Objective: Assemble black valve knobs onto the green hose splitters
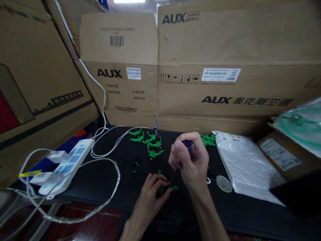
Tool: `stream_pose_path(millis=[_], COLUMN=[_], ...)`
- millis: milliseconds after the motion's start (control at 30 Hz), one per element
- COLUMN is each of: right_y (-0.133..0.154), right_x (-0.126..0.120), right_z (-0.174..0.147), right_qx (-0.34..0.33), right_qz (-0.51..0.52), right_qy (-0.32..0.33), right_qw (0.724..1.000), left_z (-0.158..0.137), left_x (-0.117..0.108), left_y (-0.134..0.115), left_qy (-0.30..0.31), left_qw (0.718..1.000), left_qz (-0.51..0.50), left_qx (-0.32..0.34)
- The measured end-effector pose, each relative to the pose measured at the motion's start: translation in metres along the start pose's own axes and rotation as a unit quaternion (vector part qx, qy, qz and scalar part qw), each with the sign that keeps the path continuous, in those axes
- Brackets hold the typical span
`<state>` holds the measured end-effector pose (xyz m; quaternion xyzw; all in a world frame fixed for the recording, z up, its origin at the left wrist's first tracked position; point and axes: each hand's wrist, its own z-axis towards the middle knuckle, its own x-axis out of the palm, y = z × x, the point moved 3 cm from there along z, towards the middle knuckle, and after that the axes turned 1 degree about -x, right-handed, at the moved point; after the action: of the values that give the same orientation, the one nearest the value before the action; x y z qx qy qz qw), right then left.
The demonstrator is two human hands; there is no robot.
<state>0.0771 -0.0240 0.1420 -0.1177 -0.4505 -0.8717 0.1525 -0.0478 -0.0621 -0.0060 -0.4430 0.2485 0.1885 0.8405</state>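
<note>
My right hand (192, 159) is wrapped round the dark blue handle of a screwdriver (172, 177), whose thin shaft slants down to the left. Its tip meets a small green plastic part (174, 188) on the black tabletop. My left hand (154, 192) pinches that green part from the left, and its fingers hide much of it. Just beyond my left fingertips is a small green piece (159, 171). Farther back lie several green and black parts (154, 147) in a loose group. Small black pieces (136, 162) are scattered to the left of them.
A white power strip (66, 170) with plugs and looping white cables (115, 190) occupies the left. On the right are a white plastic package (245, 164), a round disc (224, 183), more green parts (208, 140) and a box (281, 157). Tall cardboard (180, 110) walls the back.
</note>
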Motion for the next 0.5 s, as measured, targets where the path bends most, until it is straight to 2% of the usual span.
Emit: stream_pose_path(millis=[133, 300, 500], right_y=[-0.002, 0.008, -0.009], right_x=[-0.001, 0.004, 0.004], right_z=[-0.003, -0.008, -0.015], right_qx=[0.043, -0.035, 0.056], right_qz=[0.021, -0.048, 0.102], right_qy=[0.010, 0.024, 0.003], right_qw=[0.999, 0.998, 0.993], left_z=[0.001, 0.000, -0.002], left_x=[-0.001, -0.004, -0.002], left_y=[0.004, 0.009, 0.018], left_qy=[0.003, 0.026, 0.034], left_qw=[1.000, 0.999, 0.999], left_qz=[-0.015, -0.036, 0.005], left_qx=[-0.002, -0.004, -0.015])
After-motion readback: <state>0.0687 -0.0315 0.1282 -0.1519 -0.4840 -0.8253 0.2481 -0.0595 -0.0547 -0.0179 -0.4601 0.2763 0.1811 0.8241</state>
